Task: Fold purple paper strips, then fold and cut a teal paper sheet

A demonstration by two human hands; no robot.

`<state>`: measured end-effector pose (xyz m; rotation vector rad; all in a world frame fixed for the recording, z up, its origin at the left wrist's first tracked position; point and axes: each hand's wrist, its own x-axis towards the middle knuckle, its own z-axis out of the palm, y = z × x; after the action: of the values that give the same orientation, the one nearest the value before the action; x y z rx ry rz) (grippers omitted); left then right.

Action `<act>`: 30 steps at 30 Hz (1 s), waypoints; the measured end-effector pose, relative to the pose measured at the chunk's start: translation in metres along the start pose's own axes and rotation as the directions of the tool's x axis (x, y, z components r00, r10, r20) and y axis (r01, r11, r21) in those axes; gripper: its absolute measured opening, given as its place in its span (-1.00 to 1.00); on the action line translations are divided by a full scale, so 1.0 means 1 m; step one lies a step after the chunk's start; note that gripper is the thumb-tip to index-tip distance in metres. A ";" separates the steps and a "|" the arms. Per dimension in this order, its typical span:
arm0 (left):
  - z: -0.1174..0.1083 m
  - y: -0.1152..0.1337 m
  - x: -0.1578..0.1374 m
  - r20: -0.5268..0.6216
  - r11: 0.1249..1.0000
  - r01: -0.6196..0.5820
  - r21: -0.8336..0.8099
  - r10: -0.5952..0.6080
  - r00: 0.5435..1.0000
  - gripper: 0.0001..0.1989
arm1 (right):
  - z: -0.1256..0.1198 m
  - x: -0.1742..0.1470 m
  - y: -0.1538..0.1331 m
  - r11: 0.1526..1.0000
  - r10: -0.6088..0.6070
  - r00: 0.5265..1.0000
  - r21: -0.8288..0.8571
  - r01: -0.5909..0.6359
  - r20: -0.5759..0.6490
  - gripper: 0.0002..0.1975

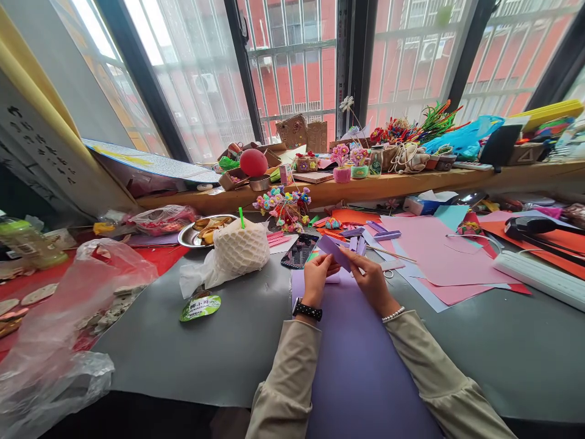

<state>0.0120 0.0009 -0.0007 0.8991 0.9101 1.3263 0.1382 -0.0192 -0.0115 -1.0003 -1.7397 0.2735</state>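
Between my two hands is a small piece of purple paper (334,251), held up and tilted above the table. The fingers of my left hand (319,275) pinch its lower left side. On its right edge, my right hand (371,279) grips with thumb and fingers. Below both wrists lies a large purple sheet (361,360). Several folded purple paper strips (384,235) lie just beyond my right hand. A dark phone (300,251) rests beyond my left hand. Scissors, partly hidden, show a white handle loop (389,274) beside my right hand.
Pink sheets (452,250) and a white power strip (542,277) lie to the right. On the left stand a wrapped coconut (241,247) with a green straw, a metal plate (185,236) and a plastic bag (68,317). Crafts line the wooden sill (320,194).
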 end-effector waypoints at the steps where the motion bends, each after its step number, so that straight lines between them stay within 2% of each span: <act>1: 0.000 0.000 0.000 0.001 1.000 -0.003 0.000 0.003 1.000 -0.76 | 0.000 0.000 0.000 1.000 -0.027 0.999 -0.001 0.027 0.023 -0.57; 12: 0.000 -0.001 0.000 0.006 0.998 -0.057 -0.021 0.057 0.998 -0.67 | 0.005 0.002 0.003 0.979 -0.199 0.969 -0.017 0.203 0.145 -0.59; 17: -0.001 -0.001 -0.001 0.013 0.993 -0.112 -0.025 0.112 0.994 -0.68 | 0.002 0.001 -0.005 0.983 -0.178 0.976 -0.023 0.182 0.125 -0.63; 19: -0.001 0.001 -0.001 -0.002 0.991 -0.135 -0.010 0.135 0.991 -0.70 | 0.000 0.001 -0.009 0.993 -0.120 0.988 0.028 0.118 0.095 -0.68; 21: -0.001 0.002 -0.002 -0.010 0.990 -0.136 0.024 0.136 0.991 -0.71 | -0.001 0.001 -0.009 0.993 0.011 1.000 0.115 -0.013 0.019 -0.73; 23: 0.000 0.003 -0.003 0.014 0.991 -0.115 0.073 0.114 0.993 -0.71 | -0.001 0.002 -0.006 0.962 0.186 0.980 0.218 -0.165 -0.078 -0.74; 25: 0.001 0.004 -0.004 0.063 0.987 -0.092 0.130 0.084 0.994 -0.72 | -0.001 0.004 0.000 0.912 0.322 0.938 0.308 -0.271 -0.127 -0.71; 27: 0.003 0.004 -0.005 0.133 0.981 -0.063 0.182 0.039 0.990 -0.72 | -0.001 0.005 0.006 0.877 0.379 0.919 0.357 -0.320 -0.108 -0.68; 30: 0.004 0.004 -0.007 0.242 0.974 -0.027 0.227 -0.030 0.970 -0.72 | -0.001 0.006 0.010 0.863 0.387 0.920 0.372 -0.341 -0.056 -0.68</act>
<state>0.0143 -0.0064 0.0050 1.2120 0.8799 1.0934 0.1440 -0.0089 -0.0134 -1.0451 -1.3106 0.7272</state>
